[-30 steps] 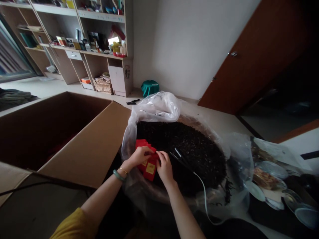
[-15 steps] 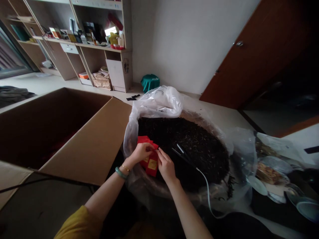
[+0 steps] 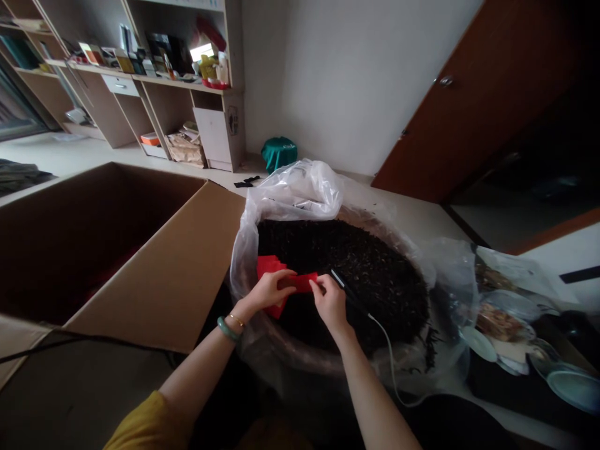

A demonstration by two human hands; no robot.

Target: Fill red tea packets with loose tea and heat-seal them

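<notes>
Between my two hands a small red packet (image 3: 304,282) is held stretched sideways. My left hand (image 3: 269,290) pinches its left end, and my right hand (image 3: 330,301) pinches its right end. Several more red packets (image 3: 268,265) lie under and behind my left hand, partly hidden by it. Below them is a heap of dark dried leaves, like loose tea (image 3: 347,250), in a round container lined with a clear plastic bag (image 3: 241,250). A dark tool with a pale tip (image 3: 344,284) and a white cord rests on the leaves, partly covered by my right hand.
A large open cardboard box (image 3: 159,281) stands at the left, with something red inside. Bowls and a plastic bag of brown pieces (image 3: 499,322) sit at the right. Behind are a shelf unit (image 3: 213,140), a green bundle (image 3: 279,154) and a brown door (image 3: 450,112).
My right hand has moved right and slightly up, and one red packet now spans between both hands, apart from the pile. The whole view has shifted slightly.
</notes>
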